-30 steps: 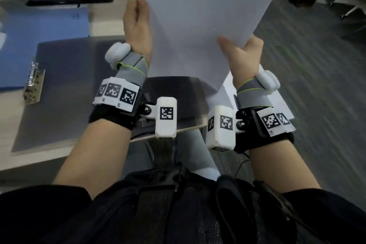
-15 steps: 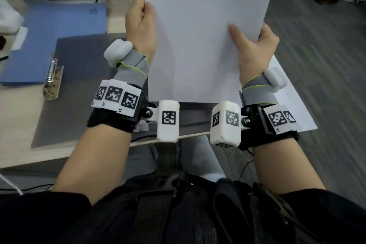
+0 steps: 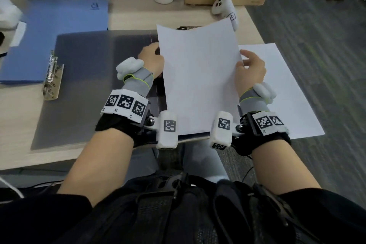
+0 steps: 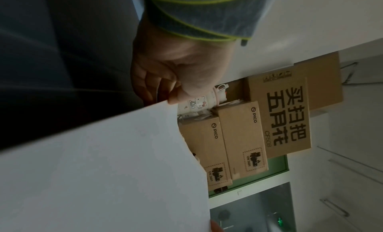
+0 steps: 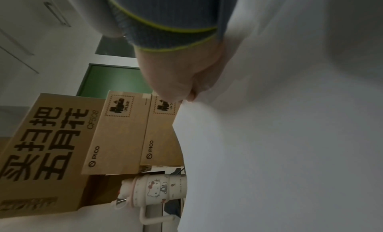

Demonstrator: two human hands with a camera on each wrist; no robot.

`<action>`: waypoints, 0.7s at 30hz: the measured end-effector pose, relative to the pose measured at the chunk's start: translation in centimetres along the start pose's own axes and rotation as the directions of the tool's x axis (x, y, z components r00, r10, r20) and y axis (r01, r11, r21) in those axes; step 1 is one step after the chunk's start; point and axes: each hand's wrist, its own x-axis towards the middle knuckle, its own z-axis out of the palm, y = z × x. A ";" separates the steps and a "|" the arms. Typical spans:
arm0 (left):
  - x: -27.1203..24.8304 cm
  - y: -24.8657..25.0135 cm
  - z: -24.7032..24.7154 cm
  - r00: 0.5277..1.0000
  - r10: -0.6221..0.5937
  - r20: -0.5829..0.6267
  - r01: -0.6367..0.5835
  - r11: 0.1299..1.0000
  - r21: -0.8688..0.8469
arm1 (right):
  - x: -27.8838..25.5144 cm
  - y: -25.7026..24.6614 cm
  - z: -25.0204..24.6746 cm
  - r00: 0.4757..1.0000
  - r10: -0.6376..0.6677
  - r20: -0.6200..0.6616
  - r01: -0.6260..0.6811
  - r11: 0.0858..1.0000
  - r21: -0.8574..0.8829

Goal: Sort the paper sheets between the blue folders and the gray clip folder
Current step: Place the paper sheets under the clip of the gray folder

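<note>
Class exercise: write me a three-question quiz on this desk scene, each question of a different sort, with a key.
1. True or false: both hands grip the held paper sheet.
2. The metal clip sits on which folder? A) blue folder B) gray clip folder
3. Fill in: a second sheet lies beside the ____ hand.

Key: 1 true: left hand, right hand. 2 B. 3 right.

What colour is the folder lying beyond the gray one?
Blue. The blue folder shows best in the head view.
</note>
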 end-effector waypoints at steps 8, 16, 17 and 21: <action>0.3 -0.5 0.7 0.999 -0.020 0.038 0.018 0.999 0.033 | 0.6 0.6 0.5 0.992 0.122 0.020 -0.121 0.992 -0.035; 1.5 -0.3 0.3 0.999 -0.034 0.013 0.032 0.996 0.085 | 1.4 -0.3 1.0 0.991 0.129 0.039 -0.126 0.990 -0.070; 1.8 -0.2 0.2 0.999 -0.039 0.018 0.036 0.992 0.117 | 1.5 -0.5 1.0 0.990 0.131 0.047 -0.127 0.989 -0.082; 2.7 -0.3 -0.1 0.996 -0.072 0.054 0.057 0.969 0.241 | 1.8 -0.9 1.3 0.987 0.141 0.072 -0.131 0.983 -0.128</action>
